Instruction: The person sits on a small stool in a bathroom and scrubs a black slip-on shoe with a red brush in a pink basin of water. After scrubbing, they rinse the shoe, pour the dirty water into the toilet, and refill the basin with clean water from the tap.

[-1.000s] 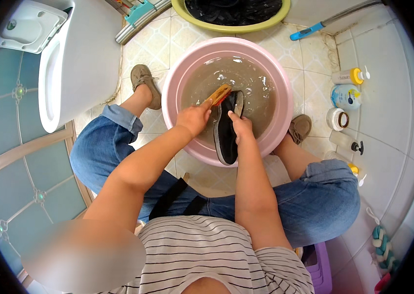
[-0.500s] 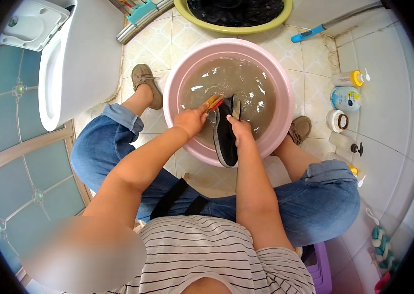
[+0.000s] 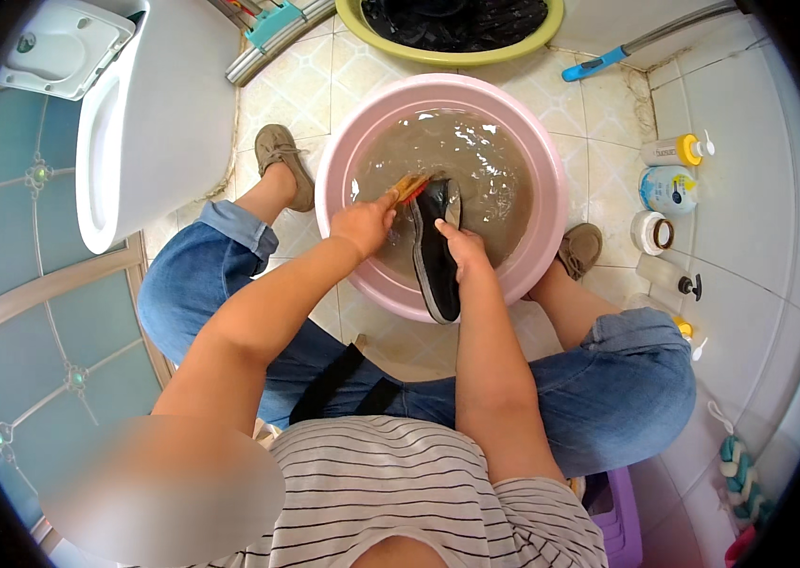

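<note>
My left hand (image 3: 365,225) is closed on the wooden handle of a scrub brush (image 3: 407,186) with red bristles. The bristles press against the side of a black shoe (image 3: 432,256) near its far end. Gripping that shoe by its opening is my right hand (image 3: 463,250), thumb on the rim. The shoe slants across the near side of a pink basin (image 3: 334,180); its far end sits at the murky brown water (image 3: 504,189) and its near end hangs over the basin's edge.
My legs straddle the basin on a tiled floor (image 3: 300,80). A yellow-green tub (image 3: 475,59) with black fabric stands beyond it. Several bottles (image 3: 669,151) line the right wall. A white toilet (image 3: 97,170) is at the left, a blue-handled tool (image 3: 596,64) at the far right.
My left hand and the brush have shifted slightly left and away from me along the shoe. The shoe's side has rolled a little toward view; my right hand has kept its place.
</note>
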A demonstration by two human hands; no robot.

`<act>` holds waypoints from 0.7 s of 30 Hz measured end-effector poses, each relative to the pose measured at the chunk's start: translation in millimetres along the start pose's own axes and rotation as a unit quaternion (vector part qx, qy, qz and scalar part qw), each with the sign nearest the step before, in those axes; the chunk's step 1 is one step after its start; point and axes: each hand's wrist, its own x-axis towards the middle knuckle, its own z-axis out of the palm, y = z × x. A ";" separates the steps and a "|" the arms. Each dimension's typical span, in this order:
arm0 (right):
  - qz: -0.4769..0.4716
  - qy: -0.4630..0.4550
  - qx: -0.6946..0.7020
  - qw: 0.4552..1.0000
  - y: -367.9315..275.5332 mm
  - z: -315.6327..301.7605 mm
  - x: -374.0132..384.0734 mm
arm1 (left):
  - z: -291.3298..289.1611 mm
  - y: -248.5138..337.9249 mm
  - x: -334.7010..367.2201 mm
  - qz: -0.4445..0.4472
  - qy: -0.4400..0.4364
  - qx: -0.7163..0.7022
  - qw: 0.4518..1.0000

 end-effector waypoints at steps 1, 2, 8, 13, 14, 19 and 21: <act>-0.011 -0.007 0.001 1.000 1.9 -1.4 0.6 | 0.3 2.0 1.6 -0.017 -0.022 -0.005 1.000; -0.006 0.003 0.001 1.000 2.4 -2.8 0.5 | 2.1 5.4 -2.6 -0.020 -0.041 -0.024 0.999; -0.011 0.015 0.067 0.998 18.3 -8.1 29.7 | -18.7 24.8 -59.1 0.031 -0.085 -0.107 0.990; -0.040 0.005 0.029 0.999 1.1 2.4 -0.5 | -10.6 7.9 -21.9 -0.013 -0.043 -0.031 0.999; -0.031 0.007 0.006 0.999 -2.1 4.0 -5.5 | -7.8 5.1 -12.1 -0.027 -0.036 -0.010 0.999; -0.024 -0.002 0.014 1.000 6.3 0.3 7.8 | -2.1 9.5 -10.0 -0.033 -0.053 -0.063 0.996; -0.014 0.024 0.043 0.999 -1.8 2.6 -3.7 | -7.8 17.4 -39.5 -0.004 -0.069 -0.128 0.989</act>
